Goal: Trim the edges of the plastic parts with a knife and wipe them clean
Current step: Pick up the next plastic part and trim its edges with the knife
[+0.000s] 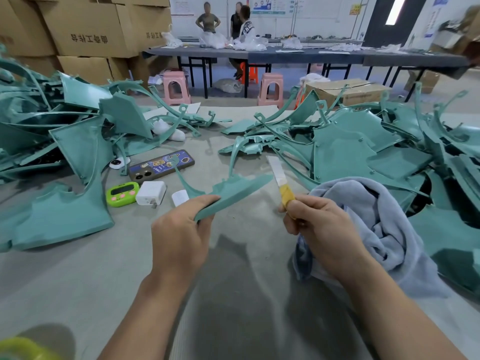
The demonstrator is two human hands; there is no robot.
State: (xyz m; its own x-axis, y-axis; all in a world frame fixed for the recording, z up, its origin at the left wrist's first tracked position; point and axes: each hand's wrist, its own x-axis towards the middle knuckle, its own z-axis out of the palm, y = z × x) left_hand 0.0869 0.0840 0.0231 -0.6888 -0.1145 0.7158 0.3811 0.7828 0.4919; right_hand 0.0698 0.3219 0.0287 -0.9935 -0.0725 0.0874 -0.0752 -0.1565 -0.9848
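Room: workshop, stacked cardboard boxes (85, 29) far ahead-left of the fingers, a long dark table with people beyond it, pink stools (175, 87) beneath.

Bench (78, 281): grey, matte, bare just in front of both hands. Heaps of teal plastic parts (363, 152) lie to the right of and beyond the right-hand fingers; a second heap sits left of and beyond the left-hand fingers.

Grey cloth (376, 219): bunched, soft, partly under the right palm and spilling to its right. Ready for wiping.

Teal part in hand (233, 190): long, thin, curved. Left hand (179, 240) closed around its near end, thumb on top, part pointing away to the right. Judged light, fairly stiff but springy along its length, glossy so possibly slippery; hold close to the edge being trimmed to limit flex.

Knife (279, 175): right hand (319, 229) wrapped around the yellow-taped handle, blade up and forward, tip just right of the part's far end, not touching.

Small items beyond the left fingers: phone (161, 166), white charger (150, 193), green timer (122, 194).
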